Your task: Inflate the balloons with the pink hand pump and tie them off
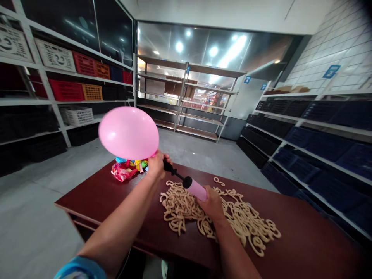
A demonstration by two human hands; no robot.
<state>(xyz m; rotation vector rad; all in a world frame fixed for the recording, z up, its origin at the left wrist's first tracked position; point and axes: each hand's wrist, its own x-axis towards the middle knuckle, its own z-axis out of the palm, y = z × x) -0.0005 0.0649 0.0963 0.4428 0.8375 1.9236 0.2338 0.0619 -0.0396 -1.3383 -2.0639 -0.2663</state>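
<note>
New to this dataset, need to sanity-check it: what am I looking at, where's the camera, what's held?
No machine here: these are a person's bare hands. The one picture comes from a camera worn on the head, looking forward and down. The left hand holds a pink balloon by its neck, at the black end of a hand pump. The right hand is wrapped around the pump's pink barrel. On the dark red table lie many beige, curled pieces, plus a red packet with colourful bits beside it.
</note>
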